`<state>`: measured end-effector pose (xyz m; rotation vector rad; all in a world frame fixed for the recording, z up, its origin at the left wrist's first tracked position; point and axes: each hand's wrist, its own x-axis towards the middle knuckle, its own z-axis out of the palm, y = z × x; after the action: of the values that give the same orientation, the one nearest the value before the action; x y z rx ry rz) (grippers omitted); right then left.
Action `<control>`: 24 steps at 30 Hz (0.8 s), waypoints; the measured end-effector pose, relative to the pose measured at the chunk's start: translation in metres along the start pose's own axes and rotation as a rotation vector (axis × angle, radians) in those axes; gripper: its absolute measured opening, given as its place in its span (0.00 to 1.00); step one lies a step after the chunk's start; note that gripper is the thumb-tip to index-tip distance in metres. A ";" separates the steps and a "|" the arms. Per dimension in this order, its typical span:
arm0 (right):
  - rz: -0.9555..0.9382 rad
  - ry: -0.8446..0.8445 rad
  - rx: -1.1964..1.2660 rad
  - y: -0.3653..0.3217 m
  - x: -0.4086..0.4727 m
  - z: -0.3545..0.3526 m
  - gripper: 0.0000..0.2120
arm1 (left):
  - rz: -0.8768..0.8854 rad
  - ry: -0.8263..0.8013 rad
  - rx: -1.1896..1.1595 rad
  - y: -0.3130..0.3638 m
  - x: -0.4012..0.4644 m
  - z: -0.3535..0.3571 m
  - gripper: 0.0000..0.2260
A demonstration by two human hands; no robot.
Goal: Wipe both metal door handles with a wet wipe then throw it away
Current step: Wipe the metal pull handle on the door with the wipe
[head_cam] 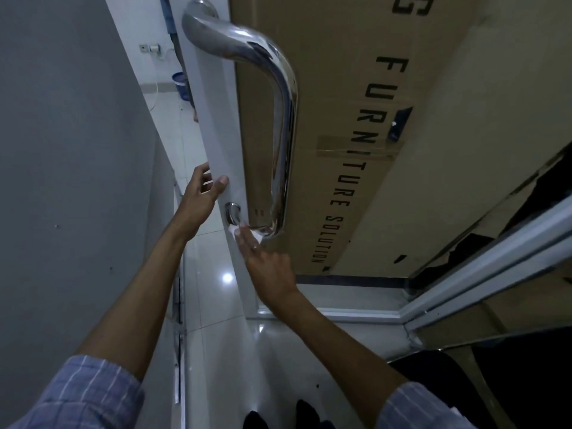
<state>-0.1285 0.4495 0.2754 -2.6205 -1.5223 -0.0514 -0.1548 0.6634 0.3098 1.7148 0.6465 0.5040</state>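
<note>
white wet wipe [244, 233] under right hand [266, 267] fingers against handle [283, 144] base

Cardboard box [387, 125] printed "FURNITURE SOLUTION" behind door glass, tape strip [356, 148] across it. Blue bucket [180, 85] on white tiled floor [213, 320] beyond. Grey wall [68, 150] left.
</note>
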 end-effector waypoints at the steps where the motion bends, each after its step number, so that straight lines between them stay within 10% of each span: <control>1: -0.006 0.005 -0.033 0.006 -0.001 -0.002 0.47 | 0.000 -0.003 0.000 0.001 -0.001 0.000 0.32; 16: -0.037 0.069 0.002 0.018 0.000 -0.010 0.43 | -0.020 0.049 0.025 -0.001 -0.010 0.002 0.29; 21: 0.209 0.264 0.584 0.010 0.001 -0.013 0.27 | -0.140 0.418 0.014 0.009 -0.056 0.032 0.13; 24: 0.294 0.297 0.694 0.004 -0.003 -0.021 0.24 | -0.242 0.310 -0.150 0.020 -0.096 0.054 0.13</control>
<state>-0.1260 0.4425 0.2953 -2.1182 -0.8417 0.0924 -0.1896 0.5570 0.3176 1.4064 0.9992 0.6347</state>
